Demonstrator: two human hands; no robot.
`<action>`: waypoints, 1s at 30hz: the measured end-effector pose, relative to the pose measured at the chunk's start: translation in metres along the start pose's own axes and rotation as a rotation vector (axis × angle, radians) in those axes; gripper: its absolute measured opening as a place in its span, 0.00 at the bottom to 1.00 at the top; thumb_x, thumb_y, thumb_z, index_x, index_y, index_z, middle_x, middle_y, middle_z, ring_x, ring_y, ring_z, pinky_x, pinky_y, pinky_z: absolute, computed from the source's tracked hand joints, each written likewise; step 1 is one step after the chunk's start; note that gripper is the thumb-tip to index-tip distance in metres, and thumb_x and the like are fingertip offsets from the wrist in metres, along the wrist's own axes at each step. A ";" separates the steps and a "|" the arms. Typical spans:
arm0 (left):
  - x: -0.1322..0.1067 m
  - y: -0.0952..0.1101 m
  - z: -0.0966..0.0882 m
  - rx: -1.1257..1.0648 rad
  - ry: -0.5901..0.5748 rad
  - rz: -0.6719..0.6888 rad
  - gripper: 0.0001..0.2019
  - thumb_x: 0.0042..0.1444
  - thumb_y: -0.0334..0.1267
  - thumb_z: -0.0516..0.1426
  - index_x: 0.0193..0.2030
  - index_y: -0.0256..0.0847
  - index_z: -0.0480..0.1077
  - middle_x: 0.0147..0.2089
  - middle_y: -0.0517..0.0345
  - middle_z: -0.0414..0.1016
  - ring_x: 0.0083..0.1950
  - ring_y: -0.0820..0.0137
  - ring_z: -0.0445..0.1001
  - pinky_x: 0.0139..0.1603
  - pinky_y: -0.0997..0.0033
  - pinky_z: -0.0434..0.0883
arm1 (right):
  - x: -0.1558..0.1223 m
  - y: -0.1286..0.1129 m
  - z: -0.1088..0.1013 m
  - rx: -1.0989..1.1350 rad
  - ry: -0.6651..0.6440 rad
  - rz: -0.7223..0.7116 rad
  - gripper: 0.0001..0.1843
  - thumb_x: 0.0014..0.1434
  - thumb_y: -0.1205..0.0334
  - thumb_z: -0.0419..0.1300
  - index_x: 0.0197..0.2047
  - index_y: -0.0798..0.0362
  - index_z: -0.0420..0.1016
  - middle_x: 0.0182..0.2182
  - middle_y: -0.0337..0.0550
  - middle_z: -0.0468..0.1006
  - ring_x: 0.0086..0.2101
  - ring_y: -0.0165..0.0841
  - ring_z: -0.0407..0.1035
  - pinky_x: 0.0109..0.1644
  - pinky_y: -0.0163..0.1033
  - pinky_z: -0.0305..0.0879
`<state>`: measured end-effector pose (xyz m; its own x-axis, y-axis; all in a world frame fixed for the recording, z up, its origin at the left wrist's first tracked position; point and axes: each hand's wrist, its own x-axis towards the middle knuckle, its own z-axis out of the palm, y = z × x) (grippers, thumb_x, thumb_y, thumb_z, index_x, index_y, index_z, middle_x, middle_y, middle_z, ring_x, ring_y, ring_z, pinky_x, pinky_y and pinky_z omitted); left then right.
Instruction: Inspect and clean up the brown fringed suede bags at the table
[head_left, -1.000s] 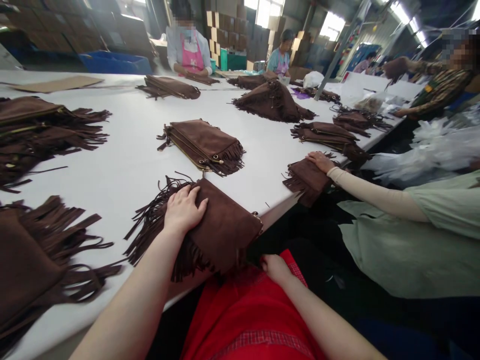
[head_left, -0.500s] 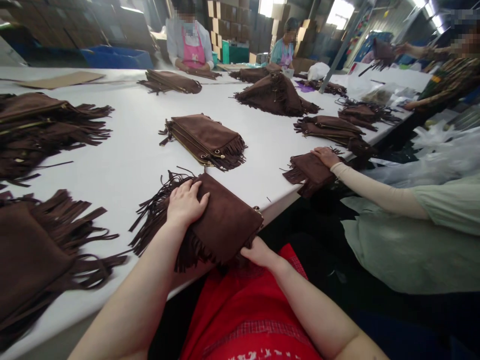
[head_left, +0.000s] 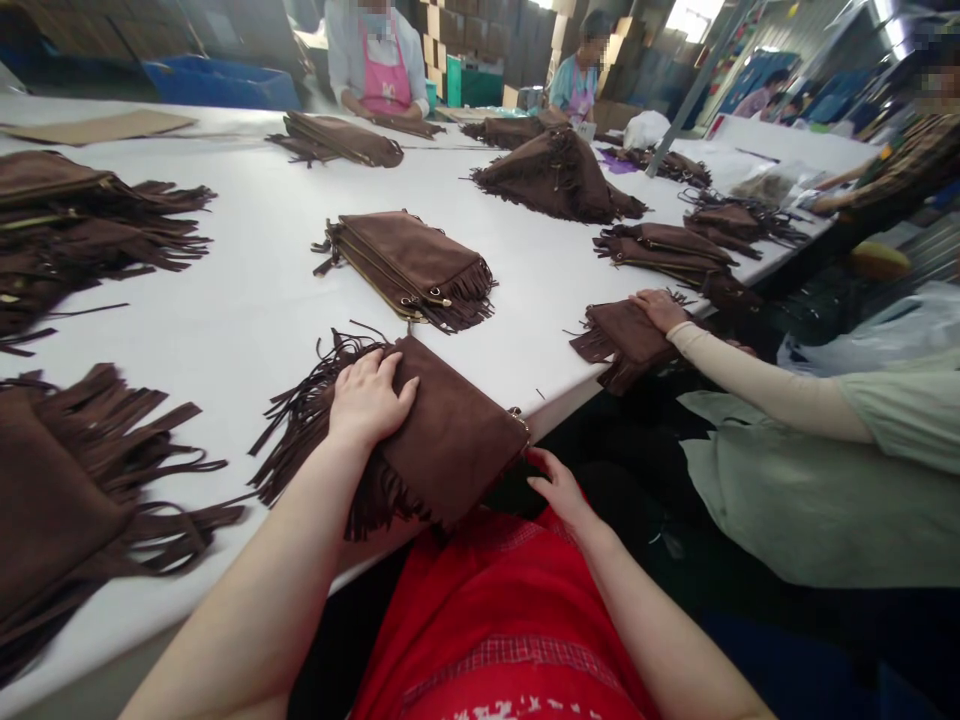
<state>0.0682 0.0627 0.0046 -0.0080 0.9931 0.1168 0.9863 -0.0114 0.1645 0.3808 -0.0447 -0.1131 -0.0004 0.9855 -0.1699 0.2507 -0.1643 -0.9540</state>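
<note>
A brown fringed bag (head_left: pixel 454 435) lies at the near edge of the white table, its right corner reaching past the edge. My left hand (head_left: pixel 373 395) rests flat on its upper left part, fingers spread, beside the long fringe. Just off the bag's right corner, near small metal hardware, is my right hand (head_left: pixel 559 485), with fingers apart and nothing visible in them. A stack of brown zippered bags (head_left: pixel 409 265) sits just beyond, gold zippers and rings facing me.
More fringed bags (head_left: pixel 56 480) lie at left, and a heap of them (head_left: pixel 551 175) is farther back. On the right, a co-worker's hand (head_left: pixel 660 310) rests on another bag (head_left: pixel 626 335). A metal pole (head_left: pixel 690 95) rises at the far right of the white table (head_left: pixel 247 240).
My right hand has let go of the bag's lower right edge and moved up and right to its corner. My left hand stays on the bag. The view has shifted slightly.
</note>
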 end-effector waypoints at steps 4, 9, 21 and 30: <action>0.000 0.000 0.001 0.014 0.006 0.009 0.32 0.62 0.56 0.43 0.67 0.40 0.60 0.69 0.43 0.58 0.70 0.57 0.55 0.68 0.54 0.53 | 0.004 -0.045 0.018 0.095 -0.156 -0.197 0.17 0.52 0.63 0.60 0.47 0.53 0.75 0.43 0.46 0.80 0.45 0.40 0.73 0.51 0.43 0.68; -0.001 0.000 -0.001 0.025 0.007 0.009 0.32 0.62 0.55 0.43 0.67 0.39 0.60 0.69 0.43 0.58 0.70 0.58 0.55 0.68 0.55 0.53 | 0.017 -0.027 0.031 -0.073 -0.108 0.044 0.09 0.51 0.67 0.54 0.30 0.55 0.76 0.19 0.40 0.75 0.23 0.33 0.70 0.29 0.36 0.67; 0.001 -0.001 0.001 0.026 0.006 -0.001 0.31 0.62 0.55 0.43 0.66 0.40 0.60 0.69 0.43 0.58 0.70 0.58 0.55 0.68 0.54 0.53 | 0.010 -0.019 0.001 -0.039 0.105 -0.133 0.20 0.51 0.64 0.56 0.48 0.53 0.74 0.46 0.48 0.79 0.45 0.39 0.73 0.51 0.42 0.68; 0.001 0.001 -0.002 0.015 -0.008 -0.009 0.33 0.61 0.57 0.42 0.67 0.40 0.60 0.69 0.43 0.57 0.69 0.55 0.56 0.68 0.53 0.54 | 0.003 -0.054 0.028 -0.012 -0.114 -0.157 0.11 0.58 0.59 0.54 0.30 0.55 0.73 0.27 0.41 0.77 0.30 0.34 0.69 0.36 0.36 0.66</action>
<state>0.0685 0.0632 0.0070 -0.0151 0.9941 0.1075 0.9885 -0.0013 0.1509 0.3396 -0.0340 -0.0687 -0.1501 0.9875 -0.0470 0.2500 -0.0081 -0.9682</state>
